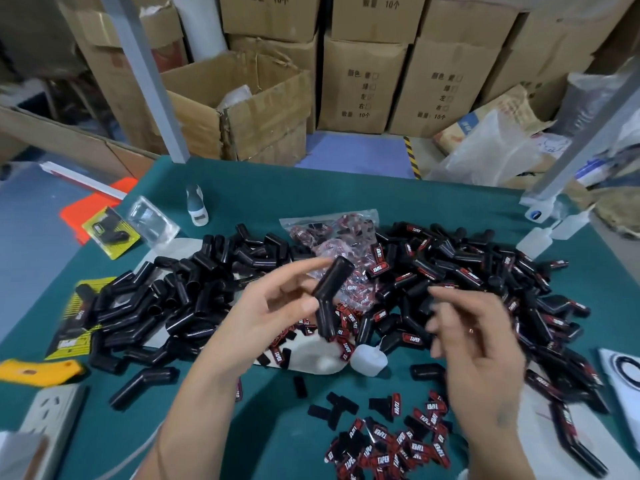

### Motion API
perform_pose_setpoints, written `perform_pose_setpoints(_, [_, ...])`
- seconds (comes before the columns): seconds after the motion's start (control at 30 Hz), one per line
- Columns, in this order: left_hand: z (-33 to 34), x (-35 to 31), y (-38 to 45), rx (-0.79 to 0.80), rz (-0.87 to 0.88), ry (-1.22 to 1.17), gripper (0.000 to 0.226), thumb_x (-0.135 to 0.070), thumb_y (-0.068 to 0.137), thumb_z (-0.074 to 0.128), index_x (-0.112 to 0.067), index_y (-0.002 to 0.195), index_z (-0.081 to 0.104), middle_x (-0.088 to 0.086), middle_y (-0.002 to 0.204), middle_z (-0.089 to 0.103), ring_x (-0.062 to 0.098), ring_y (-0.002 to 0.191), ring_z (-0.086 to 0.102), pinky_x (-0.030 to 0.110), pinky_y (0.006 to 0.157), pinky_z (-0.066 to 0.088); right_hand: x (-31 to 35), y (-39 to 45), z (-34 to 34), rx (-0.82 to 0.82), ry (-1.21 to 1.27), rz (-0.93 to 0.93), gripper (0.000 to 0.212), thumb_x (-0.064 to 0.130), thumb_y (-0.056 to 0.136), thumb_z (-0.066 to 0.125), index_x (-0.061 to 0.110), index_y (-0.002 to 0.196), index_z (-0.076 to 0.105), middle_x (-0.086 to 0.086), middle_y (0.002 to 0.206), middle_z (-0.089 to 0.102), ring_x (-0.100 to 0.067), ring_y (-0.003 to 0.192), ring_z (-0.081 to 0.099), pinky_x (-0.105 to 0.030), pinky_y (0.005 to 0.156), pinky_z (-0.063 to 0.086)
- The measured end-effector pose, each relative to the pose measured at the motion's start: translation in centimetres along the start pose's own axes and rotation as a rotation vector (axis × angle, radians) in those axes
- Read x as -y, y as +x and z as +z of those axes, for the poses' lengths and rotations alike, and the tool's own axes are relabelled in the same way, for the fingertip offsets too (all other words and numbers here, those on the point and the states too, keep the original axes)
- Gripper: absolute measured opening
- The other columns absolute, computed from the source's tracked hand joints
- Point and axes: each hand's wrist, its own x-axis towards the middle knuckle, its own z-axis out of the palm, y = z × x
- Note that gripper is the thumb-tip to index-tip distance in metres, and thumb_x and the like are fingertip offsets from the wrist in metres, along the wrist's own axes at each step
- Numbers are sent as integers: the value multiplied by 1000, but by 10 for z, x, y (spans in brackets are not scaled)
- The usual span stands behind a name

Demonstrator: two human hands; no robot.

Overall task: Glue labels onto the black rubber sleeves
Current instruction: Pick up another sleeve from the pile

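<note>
My left hand (277, 306) pinches a bare sleeve (330, 299); the blurred right hand (478, 337) seems empty, fingers loose. A weak pinch risks dropping it.

pretty even indoor light from above, nothing harsh, shadows on the green table (263, 202) are soft. the right hand (474, 344) is smeared with motion blur, left hand (273, 313) only a little. wide-angle bend at the edges, corners go soft, cardboard boxes (360, 84) look a bit hazy.

left hand (277, 306): fingers pinching | right hand (481, 337): fingers loosely curled, blurred
</note>
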Motion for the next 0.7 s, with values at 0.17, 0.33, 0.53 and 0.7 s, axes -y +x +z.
perform_pose_setpoints(0.17, [11, -18, -10, 79, 33, -38, 48, -25, 93, 71, -28, 141, 65, 12, 110, 73, 24, 104, 72, 24, 91, 54, 39, -2, 35, 272, 274, 195, 41, 39, 87, 74, 46, 124, 62, 9, 119, 64, -14, 92, 69, -22, 76, 56])
perform_pose_setpoints(0.33, [10, -21, -10, 102, -18, -14, 51, -15, 87, 77, -35, 134, 70, 9, 100, 69, 15, 96, 68, 22, 86, 54, 37, 1, 47, 264, 317, 243, 27, 39, 83, 79, 40, 107, 67, -1, 112, 67, -19, 89, 70, -29, 72, 57])
perform_pose_setpoints(0.53, [8, -20, -9, 217, -18, -21, 57, -23, 89, 76, -30, 143, 62, -14, 96, 64, 6, 90, 62, 18, 85, 52, 30, 3, 45, 252, 398, 270, 13, 37, 92, 70, 24, 91, 70, 4, 78, 64, -11, 68, 62, -20, 64, 51])
perform_pose_setpoints(0.7, [14, -23, -10, 263, -16, -165, 65, -41, 93, 77, -15, 149, 56, -13, 91, 59, 3, 79, 59, 15, 74, 52, 26, 2, 42, 260, 444, 313, 22, 38, 98, 64, 20, 93, 73, 0, 73, 64, -13, 63, 62, -22, 57, 50])
